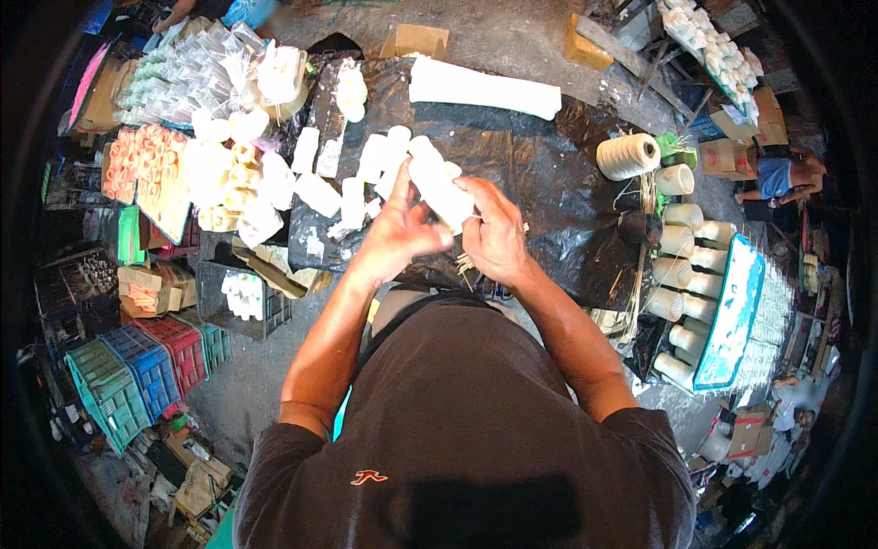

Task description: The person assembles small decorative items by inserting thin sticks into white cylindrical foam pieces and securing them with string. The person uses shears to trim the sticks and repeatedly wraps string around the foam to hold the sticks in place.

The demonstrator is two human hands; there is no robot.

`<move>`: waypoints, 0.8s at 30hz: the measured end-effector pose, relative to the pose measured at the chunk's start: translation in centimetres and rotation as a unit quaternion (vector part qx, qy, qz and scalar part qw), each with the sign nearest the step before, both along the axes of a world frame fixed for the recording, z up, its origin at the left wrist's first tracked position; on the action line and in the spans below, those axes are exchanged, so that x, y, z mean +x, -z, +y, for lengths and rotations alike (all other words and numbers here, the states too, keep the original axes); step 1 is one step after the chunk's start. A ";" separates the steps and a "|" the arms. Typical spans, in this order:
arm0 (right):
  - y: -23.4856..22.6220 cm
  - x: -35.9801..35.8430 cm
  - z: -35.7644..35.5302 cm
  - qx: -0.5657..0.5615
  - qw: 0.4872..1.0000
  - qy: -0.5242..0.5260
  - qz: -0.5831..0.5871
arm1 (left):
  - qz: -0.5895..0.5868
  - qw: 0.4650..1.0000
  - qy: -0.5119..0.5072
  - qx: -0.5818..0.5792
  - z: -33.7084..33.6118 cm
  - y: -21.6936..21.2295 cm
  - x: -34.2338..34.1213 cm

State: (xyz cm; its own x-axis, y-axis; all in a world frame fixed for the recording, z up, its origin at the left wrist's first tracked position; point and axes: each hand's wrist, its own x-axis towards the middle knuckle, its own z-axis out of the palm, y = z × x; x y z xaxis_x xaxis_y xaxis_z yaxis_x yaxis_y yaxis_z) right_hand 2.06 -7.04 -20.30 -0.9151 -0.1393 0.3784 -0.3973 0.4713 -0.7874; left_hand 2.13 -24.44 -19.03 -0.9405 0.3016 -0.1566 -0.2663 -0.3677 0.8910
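A thick white cylindrical candle (439,186) is tilted between my two hands, above the near part of the black-covered table (585,197). My left hand (395,236) bears on its left side, one finger reaching up along it and the thumb near its lower end. The fingers of my right hand (495,229) are closed round its right side, close to the lower end. Just left of my hands stand and lie several more white candles (318,194), some washed out by sunlight. The held candle partly covers the ones behind it.
A long white roll (485,88) lies along the table's far edge. To the right are a string spool (628,156), several pale cylinders (672,273) and a blue-edged tray (729,316). Bagged goods (187,78) crowd the far left. Plastic crates (137,366) stand lower left.
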 end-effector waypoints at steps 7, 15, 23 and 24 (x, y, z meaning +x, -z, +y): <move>1.1 0.4 -0.9 0.054 0.998 0.037 0.009 | -0.013 0.996 -0.080 -0.046 -0.5 4.3 1.1; 3.9 -0.6 -3.0 -0.028 0.995 0.021 -0.091 | 0.009 0.960 -0.196 -0.200 0.4 8.5 0.5; 4.9 -0.8 -2.0 0.190 0.972 0.052 -0.124 | -0.291 0.904 -0.278 0.142 0.5 9.9 -1.1; 5.1 -0.8 -1.9 0.192 0.972 0.056 -0.123 | -0.315 0.892 -0.269 0.180 0.6 9.9 -1.3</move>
State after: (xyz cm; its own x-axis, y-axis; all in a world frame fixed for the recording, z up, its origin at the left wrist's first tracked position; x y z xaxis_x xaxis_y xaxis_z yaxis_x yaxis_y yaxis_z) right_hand 1.27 -8.97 -25.41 -0.9890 -0.1202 0.0861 -0.1477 0.7784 -0.6101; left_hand 0.80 -23.87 -28.95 -0.7236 -0.0295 -0.6896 -0.3712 -0.8257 0.4249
